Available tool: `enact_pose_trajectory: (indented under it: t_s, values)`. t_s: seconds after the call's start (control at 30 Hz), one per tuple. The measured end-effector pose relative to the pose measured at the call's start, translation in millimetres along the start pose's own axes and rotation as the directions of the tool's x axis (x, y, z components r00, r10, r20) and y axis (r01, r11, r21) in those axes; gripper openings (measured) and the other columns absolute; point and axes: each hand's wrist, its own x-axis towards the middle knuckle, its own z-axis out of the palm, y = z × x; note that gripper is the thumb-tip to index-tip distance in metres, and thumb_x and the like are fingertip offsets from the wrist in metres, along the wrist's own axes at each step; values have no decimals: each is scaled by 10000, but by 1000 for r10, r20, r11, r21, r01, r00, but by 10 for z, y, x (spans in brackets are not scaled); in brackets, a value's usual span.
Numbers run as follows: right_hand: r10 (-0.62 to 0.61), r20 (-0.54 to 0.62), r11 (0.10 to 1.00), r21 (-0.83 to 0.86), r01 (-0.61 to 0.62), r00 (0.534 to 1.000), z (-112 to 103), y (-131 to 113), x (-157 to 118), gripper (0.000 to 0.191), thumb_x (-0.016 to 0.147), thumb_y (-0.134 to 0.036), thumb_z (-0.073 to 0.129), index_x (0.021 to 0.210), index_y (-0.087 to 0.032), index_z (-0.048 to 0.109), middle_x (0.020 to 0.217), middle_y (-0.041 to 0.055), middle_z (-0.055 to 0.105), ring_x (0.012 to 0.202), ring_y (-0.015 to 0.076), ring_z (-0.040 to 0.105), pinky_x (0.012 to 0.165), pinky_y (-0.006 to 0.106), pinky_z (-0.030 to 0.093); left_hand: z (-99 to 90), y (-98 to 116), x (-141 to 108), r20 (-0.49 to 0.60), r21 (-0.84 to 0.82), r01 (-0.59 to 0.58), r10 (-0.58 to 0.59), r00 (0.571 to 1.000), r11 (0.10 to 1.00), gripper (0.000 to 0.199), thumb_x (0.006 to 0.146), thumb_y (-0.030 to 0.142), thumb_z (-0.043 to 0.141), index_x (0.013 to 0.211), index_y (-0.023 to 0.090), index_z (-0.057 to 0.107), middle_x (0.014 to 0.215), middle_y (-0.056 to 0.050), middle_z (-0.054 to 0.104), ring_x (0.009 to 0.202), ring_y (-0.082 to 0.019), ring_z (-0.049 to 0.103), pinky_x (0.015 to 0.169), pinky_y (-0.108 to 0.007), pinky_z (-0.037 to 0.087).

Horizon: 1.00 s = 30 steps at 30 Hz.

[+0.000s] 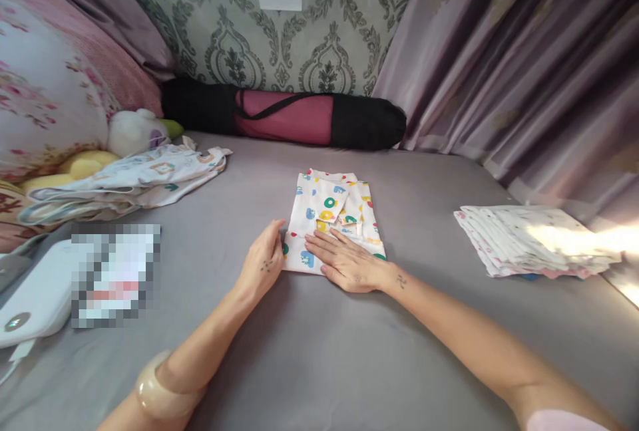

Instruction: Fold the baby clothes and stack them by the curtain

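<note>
A white baby garment (304, 215) with colourful printed figures lies folded on the grey sheet in front of me. Its sleeves are turned inward over the middle, and the near end is folded up into a band. My right hand (347, 261) rests flat on that band, palm down, fingers stretched out. At the lower left corner of the cloth, my left hand (263, 261) is closed against the edge; its fingertips are mostly hidden behind the hand.
A stack of folded white clothes (529, 238) lies right, with loose printed clothes (164, 171) left. Near them are a white power bank (42, 291) with a cable, a blurred packet (120, 271) and a plush toy (134, 132). A black-and-maroon bag (284, 115) lies along the wall.
</note>
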Motion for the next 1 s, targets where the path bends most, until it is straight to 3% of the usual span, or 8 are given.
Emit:
enact_pose_trajectory:
  t_s: [0.2,0.43,0.53,0.6,0.7,0.77,0.83,1.0]
  values:
    - [14,-149,998,-61,-23,989,-43,-239,277,489,1017,-320,281,1451,-137,411,1545,98,345,1466,209,185,1211,473,47,-72,90,8,-53,-93,100,-105,993,991,417,949,357,332,1246,175,560,1130,-104,691,1011,-226,664,922,-402,515]
    - [-37,-62,999,30,39,997,142,-303,464,531,1008,-322,288,1506,-138,286,1572,97,286,1474,198,148,1207,481,124,-109,146,-35,-42,-81,96,-100,994,992,549,958,525,295,1276,166,563,1267,-117,638,1210,-266,572,1038,-436,444]
    - [49,-137,998,42,-43,989,52,-288,254,540,1013,-310,282,1519,-124,254,1588,105,235,1480,184,107,1218,441,106,-63,138,-57,-22,-32,-9,8,1000,999,506,976,495,306,1291,188,555,1305,-109,620,1230,-254,566,1035,-431,454]
    - [113,-191,993,3,-115,975,12,-269,58,544,1014,-304,290,1518,-102,255,1595,118,202,1484,195,76,1223,438,49,-15,120,-72,1,40,-169,169,986,985,484,993,440,302,1336,178,521,1368,-123,573,1298,-245,507,1079,-442,412]
    - [190,-172,980,-18,-196,967,41,-203,-194,558,1016,-322,287,1532,-119,222,1602,102,172,1485,199,69,1220,456,18,73,64,-99,209,156,-455,421,883,877,482,1003,399,313,1402,179,470,1464,-118,475,1398,-236,372,1160,-479,290]
    - [235,-132,972,5,-236,963,88,-156,-284,574,1015,-340,285,1544,-140,184,1605,85,165,1484,194,78,1220,457,35,126,13,-118,360,196,-564,476,802,802,491,996,427,347,1423,211,456,1504,-96,419,1422,-240,322,1175,-491,255]
    - [252,-105,968,41,-249,962,114,-127,-317,580,1013,-355,290,1547,-157,178,1605,72,173,1483,187,89,1222,447,47,160,-35,-130,418,214,-605,487,767,767,509,984,457,386,1438,234,440,1526,-86,380,1428,-248,304,1173,-494,261]
    - [300,-136,947,163,-277,944,26,-126,-407,560,1018,-388,276,1538,-185,228,1598,65,208,1480,173,107,1223,426,103,157,-65,-99,347,199,-605,522,779,771,535,931,488,502,1408,248,482,1491,-100,435,1377,-276,403,1128,-493,360]
